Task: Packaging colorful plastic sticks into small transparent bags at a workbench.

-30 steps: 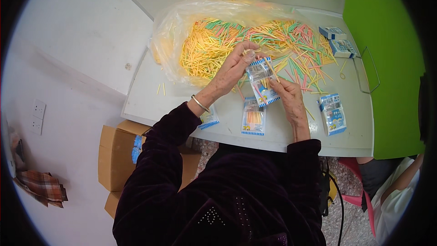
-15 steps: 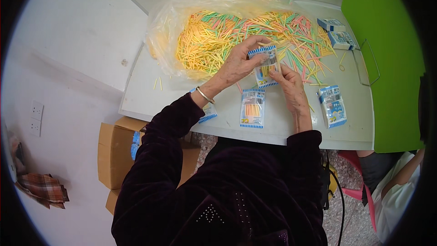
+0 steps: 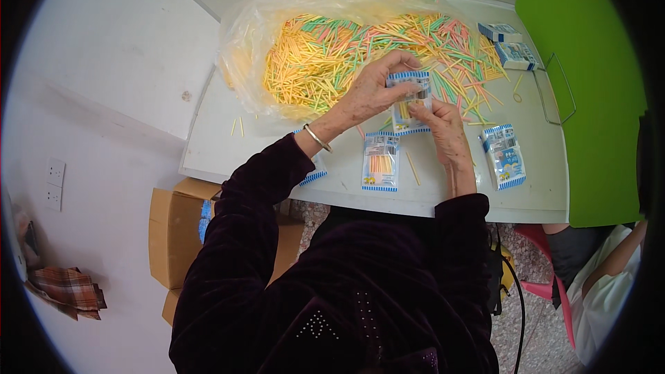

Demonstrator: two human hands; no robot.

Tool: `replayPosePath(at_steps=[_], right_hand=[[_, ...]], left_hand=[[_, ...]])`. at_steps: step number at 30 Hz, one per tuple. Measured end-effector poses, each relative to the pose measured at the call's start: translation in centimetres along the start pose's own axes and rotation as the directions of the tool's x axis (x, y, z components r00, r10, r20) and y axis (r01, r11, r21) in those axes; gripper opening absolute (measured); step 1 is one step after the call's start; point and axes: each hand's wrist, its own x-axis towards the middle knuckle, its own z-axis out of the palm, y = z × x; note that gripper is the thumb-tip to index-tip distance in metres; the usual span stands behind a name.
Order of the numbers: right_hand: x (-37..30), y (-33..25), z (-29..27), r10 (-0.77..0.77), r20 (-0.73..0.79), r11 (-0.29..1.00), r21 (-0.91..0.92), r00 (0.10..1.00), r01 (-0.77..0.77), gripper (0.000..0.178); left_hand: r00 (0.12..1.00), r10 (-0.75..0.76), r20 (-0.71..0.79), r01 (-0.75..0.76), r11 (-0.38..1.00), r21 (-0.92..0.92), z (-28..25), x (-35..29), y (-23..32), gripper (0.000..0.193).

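Note:
Between my two hands is a small clear packet (image 3: 414, 120) with blue striped edges and thin yellow sticks inside. My left hand (image 3: 377, 90) grips its upper part, thumb across the front. Lower down, my right hand (image 3: 447, 131) pinches the packet's right side with thumb and fingers. Just below it on the table lies a similar packet (image 3: 380, 163) holding pale orange and yellow sticks. Another blue-edged packet (image 3: 315, 172) is partly hidden under my left forearm. Beyond my hands spreads a large heap of thin pastel sticks (image 3: 312, 62) in yellow, green and pink.
A clear plastic bag (image 3: 242, 48) surrounds the heap. Stacked packets (image 3: 504, 158) lie at the right, with more packets (image 3: 516, 55) behind them near a bent wire (image 3: 560, 121). One loose stick (image 3: 413, 168) lies near the front. An open cardboard box (image 3: 170, 235) stands lower left; a person (image 3: 609, 284) sits at right.
The packet in my hands has shifted slightly right and stands straighter. A loose yellow stick now lies on the table beside the lower packet.

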Motion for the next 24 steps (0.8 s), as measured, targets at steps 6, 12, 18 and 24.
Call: replayPosePath(at_steps=[6, 12, 18, 24], right_hand=[[-0.8, -2.4, -3.3, -0.199, -0.293, 0.971, 0.071, 0.935, 0.229, 0.026], [-1.7, -3.3, -4.6, -0.283, -0.414, 0.951, -0.006, 0.865, 0.309, 0.028], [-2.1, -2.8, -3.7, -0.199, -0.342, 0.976, 0.012, 0.918, 0.216, 0.028], [-2.0, -2.1, -3.3, -0.167, -0.268, 0.983, 0.032, 0.949, 0.182, 0.029]], left_hand=[[0.990, -0.130, 0.054, 0.130, 0.991, -0.012, -0.6, 1.7, -2.5, 0.022], [0.979, 0.140, 0.151, -0.205, 0.594, 0.778, 2.5, 3.6, -5.6, 0.015], [0.959, 0.114, 0.259, -0.283, 0.405, 0.869, 4.2, 4.6, -6.1, 0.010], [0.993, 0.067, 0.100, -0.120, 0.618, 0.777, 2.1, 4.6, -7.3, 0.017]])
